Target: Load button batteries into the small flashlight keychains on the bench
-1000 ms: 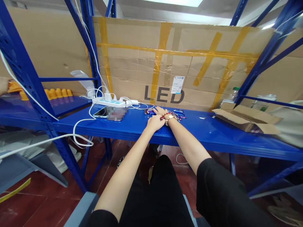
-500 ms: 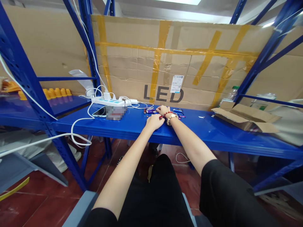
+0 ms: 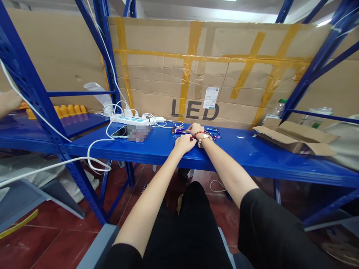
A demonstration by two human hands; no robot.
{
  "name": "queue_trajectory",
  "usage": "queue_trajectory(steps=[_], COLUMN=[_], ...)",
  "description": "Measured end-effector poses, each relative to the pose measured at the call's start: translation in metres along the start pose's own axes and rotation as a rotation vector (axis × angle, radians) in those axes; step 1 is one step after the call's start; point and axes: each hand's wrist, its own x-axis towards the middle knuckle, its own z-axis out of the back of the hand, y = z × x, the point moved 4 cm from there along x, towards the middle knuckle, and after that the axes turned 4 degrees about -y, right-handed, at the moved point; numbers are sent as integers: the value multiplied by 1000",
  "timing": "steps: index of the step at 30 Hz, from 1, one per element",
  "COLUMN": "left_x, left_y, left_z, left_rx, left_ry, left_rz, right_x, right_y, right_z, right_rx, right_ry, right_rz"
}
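While the big taped cardboard sheet (image 3: 218, 71) marked LED is standing along the back of the blue shelf (image 3: 252, 153), the person is working with both hands close together at a small cluster of coloured metal pieces (image 3: 210, 131), lying on the shelf midway along it. The flattened carton (image 3: 297, 136) is sitting well apart to the right, and the white power strip (image 3: 129, 120) and phone (image 3: 119, 132) are lying to the left. The right hand (image 3: 195, 129), wearing bead bracelets, is curling over the purple pieces (image 3: 178, 130), apparently pinching something, though too small to tell what. The left hand (image 3: 184, 144) is resting loosely closed beside it, contents unclear. Judging by the pieces lying loose on both sides, sorting seems only partly done
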Motion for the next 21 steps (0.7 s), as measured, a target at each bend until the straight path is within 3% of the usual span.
queue_trajectory(steps=[8,14,21], left_x=[1,0,1], left_y=[0,-2,-2], left_z=[-1,-1,-2], left_rx=[29,54,70], left_ry=[-8,-9,1], left_rz=[-13,-27,-21], right_x=[1,-6,-12], right_y=[-5,-12,-3], right_z=[12,18,7], right_rx=[41,-16,-5], right_ry=[11,24,10], right_rz=[-104,-36,51])
